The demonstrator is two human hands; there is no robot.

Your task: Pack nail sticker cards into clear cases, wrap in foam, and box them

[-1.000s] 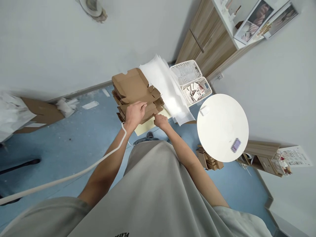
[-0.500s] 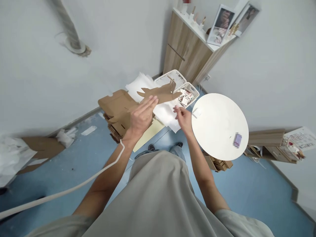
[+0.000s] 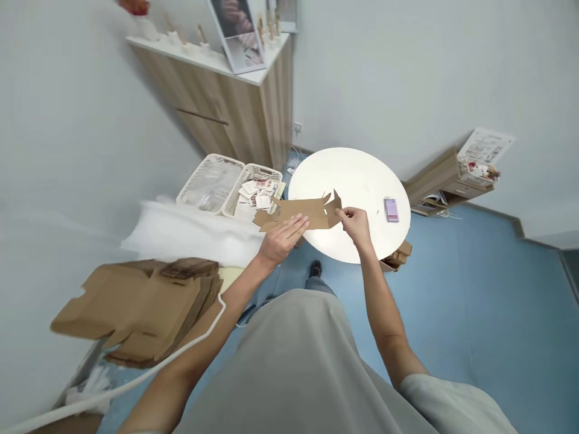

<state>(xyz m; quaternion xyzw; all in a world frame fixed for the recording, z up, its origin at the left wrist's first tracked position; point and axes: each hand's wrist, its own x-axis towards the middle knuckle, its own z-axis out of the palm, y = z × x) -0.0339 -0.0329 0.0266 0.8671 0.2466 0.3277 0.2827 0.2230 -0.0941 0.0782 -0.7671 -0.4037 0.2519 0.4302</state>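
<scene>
A small brown cardboard box, partly folded with its end flaps standing out, is held in front of me over the near left part of the round white table. My left hand grips its near edge, fingers laid together across the board and the thumb hidden. At the box's right end, my right hand is closed in a pinch on an upright flap. A blurred purple item lies on the table to the right of that hand.
To the left are a stack of flat cardboard boxes, white foam sheets and two white baskets, one with plastic bags, one with small cards. A wooden cabinet stands behind. A white cord crosses my left forearm.
My view has turned right, from the stack toward the round table. The cardboard box has moved over the table's edge. My right hand, apart from it before, now pinches its end flap.
</scene>
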